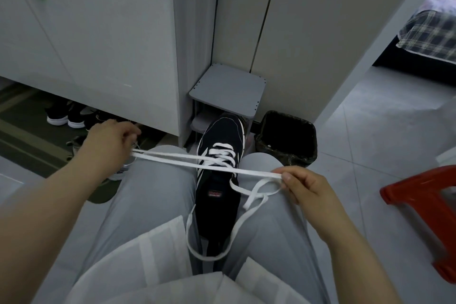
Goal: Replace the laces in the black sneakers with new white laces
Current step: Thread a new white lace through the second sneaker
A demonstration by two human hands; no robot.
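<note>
A black sneaker (219, 180) stands between my knees, toe pointing away, with a white lace (187, 159) threaded through its front eyelets. My left hand (108, 141) pinches two lace strands pulled taut to the left above my left knee. My right hand (306, 187) pinches the lace over my right knee. From there a loose loop of the lace hangs down between my legs.
A small grey stool (229, 89) and a black bin (288, 138) stand just beyond the sneaker. Other shoes (66, 116) lie under the white cabinet (98, 32) at left. A red plastic stool (429, 207) is at right. A bed (434, 32) shows through the doorway.
</note>
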